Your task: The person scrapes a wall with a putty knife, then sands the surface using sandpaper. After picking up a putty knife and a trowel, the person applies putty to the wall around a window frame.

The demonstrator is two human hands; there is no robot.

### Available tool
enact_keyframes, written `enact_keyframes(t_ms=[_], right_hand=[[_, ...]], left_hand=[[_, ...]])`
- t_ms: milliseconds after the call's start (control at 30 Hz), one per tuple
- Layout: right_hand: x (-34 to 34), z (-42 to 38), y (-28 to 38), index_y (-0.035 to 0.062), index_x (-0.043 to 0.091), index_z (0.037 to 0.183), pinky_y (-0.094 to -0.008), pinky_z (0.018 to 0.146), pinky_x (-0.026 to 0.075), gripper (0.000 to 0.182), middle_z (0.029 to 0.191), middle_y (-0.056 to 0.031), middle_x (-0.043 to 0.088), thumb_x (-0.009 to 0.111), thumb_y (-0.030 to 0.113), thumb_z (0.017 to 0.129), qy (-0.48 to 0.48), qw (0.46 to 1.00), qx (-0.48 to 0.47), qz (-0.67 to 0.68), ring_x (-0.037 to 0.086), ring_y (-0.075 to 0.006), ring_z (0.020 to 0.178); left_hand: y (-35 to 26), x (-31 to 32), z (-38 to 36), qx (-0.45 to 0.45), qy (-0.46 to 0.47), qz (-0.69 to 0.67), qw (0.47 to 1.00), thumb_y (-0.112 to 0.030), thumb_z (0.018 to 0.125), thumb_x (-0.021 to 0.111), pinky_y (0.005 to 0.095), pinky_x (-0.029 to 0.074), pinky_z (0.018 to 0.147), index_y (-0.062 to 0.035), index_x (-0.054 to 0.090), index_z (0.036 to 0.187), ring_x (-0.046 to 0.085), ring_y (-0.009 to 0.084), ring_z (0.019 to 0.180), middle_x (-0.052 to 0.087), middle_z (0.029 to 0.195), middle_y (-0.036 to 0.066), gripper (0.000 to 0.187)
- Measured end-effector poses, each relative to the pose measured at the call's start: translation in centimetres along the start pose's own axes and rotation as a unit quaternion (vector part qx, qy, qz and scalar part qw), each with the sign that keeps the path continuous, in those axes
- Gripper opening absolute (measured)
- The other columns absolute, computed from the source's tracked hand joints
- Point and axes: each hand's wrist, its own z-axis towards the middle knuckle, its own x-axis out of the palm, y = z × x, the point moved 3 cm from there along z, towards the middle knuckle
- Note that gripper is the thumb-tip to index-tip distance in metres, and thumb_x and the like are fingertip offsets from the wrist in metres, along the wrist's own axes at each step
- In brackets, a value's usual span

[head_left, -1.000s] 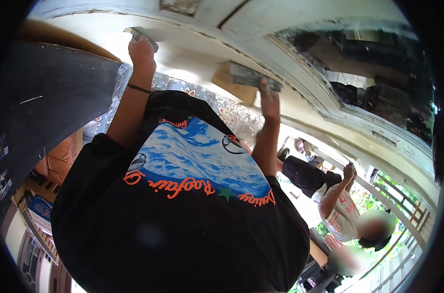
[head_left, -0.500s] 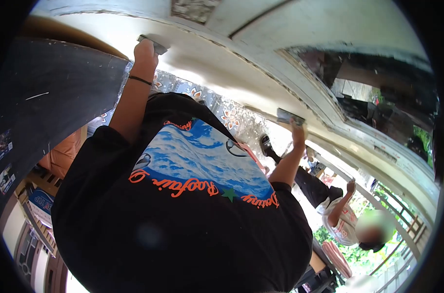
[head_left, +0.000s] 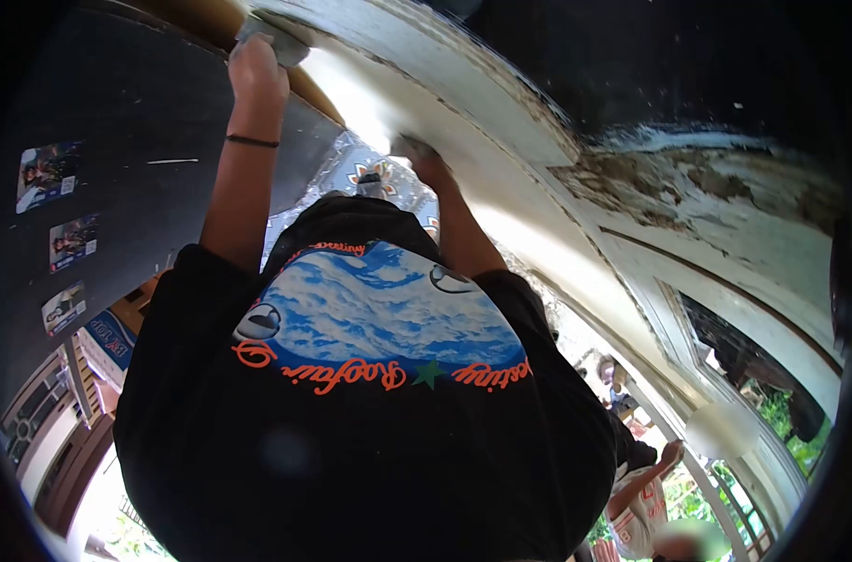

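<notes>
At the upper left, my left hand (head_left: 257, 70) is closed on a flat grey scraper (head_left: 287, 49), its blade at the upper end of a pale wall surface (head_left: 510, 178). My right hand (head_left: 428, 164) is blurred and closed near the middle of this surface. A second flat tool (head_left: 403, 147) shows in it only as a smeared dark shape against the pale surface. Both arms reach forward past the black printed shirt (head_left: 379, 440).
A dark board (head_left: 164, 122) with small pictures stands on the left. Worn, peeling trim (head_left: 707, 183) and a window (head_left: 754, 356) are at the right. Another person (head_left: 637, 510) is at the lower right. Patterned tiles (head_left: 346, 169) show below.
The view has turned to the right. My right hand has come in closer to my left hand with its tool. My left hand with the scraper is slightly higher in view.
</notes>
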Motion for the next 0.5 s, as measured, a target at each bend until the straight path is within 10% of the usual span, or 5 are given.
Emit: enact_keyframes(t_ms=[167, 300, 367, 433, 500], right_hand=[[-0.1, 9.1, 17.7, 0.0003, 0.051, 0.098, -0.034, 0.078, 0.039, 0.041, 0.094, -0.02, 0.055, 0.041, 0.037, 0.082, 0.03, 0.977, 0.095, 0.186, 0.052, -0.0296, 0.088], [-0.3, 8.3, 16.9, 0.0, 0.05, 0.099, -0.0338, 0.079, 0.039, 0.041, 0.096, -0.0203, 0.054, 0.039, 0.036, 0.083, 0.001, 0.961, 0.114, 0.252, 0.052, -0.0311, 0.088], [-0.4, 4.7, 11.8, 0.0009, 0.049, 0.105, -0.0384, 0.082, 0.039, 0.04, 0.097, -0.0192, 0.054, 0.044, 0.032, 0.08, 0.083, 0.996, 0.029, -0.004, 0.051, -0.029, 0.093], [-3.3, 0.0, 8.2, 0.0022, 0.052, 0.101, -0.0366, 0.081, 0.041, 0.033, 0.097, -0.0161, 0.054, 0.048, 0.026, 0.078, -0.053, 0.985, -0.134, -0.098, 0.051, -0.0279, 0.093], [-8.4, -5.8, 6.6, 0.004, 0.055, 0.093, -0.0366, 0.079, 0.041, 0.027, 0.094, -0.0129, 0.056, 0.053, 0.023, 0.075, -0.09, 0.977, -0.194, -0.021, 0.052, -0.0272, 0.091]], left_hand=[[-0.4, -1.8, 2.0, 0.019, 0.028, -0.034, 0.999, -0.002, 0.068, 0.041, 0.0272, 0.041, 0.064, 0.0056, 0.049, 0.082, 0.05, 0.0167, 0.071, 0.05, 0.077, 0.009, 0.018], [3.0, -3.7, 1.9, -0.03, 0.011, -0.01, 0.999, -0.003, 0.069, 0.042, 0.0301, 0.041, 0.073, 0.0044, 0.048, 0.089, 0.051, 0.021, 0.08, 0.05, 0.086, 0.01, 0.022], [4.7, -2.8, 0.4, -0.072, -0.004, 0.02, 0.997, -0.003, 0.069, 0.042, 0.0302, 0.041, 0.073, 0.0042, 0.049, 0.088, 0.051, 0.0208, 0.081, 0.05, 0.087, 0.01, 0.021], [5.5, -1.1, -1.3, -0.109, -0.018, 0.022, 0.994, -0.002, 0.069, 0.042, 0.0303, 0.041, 0.073, 0.0044, 0.049, 0.087, 0.051, 0.0212, 0.081, 0.05, 0.086, 0.01, 0.021], [7.2, 0.0, -3.0, -0.161, 0.002, -0.009, 0.987, -0.002, 0.069, 0.043, 0.0299, 0.041, 0.073, 0.0039, 0.049, 0.089, 0.051, 0.0213, 0.083, 0.05, 0.087, 0.011, 0.022]])
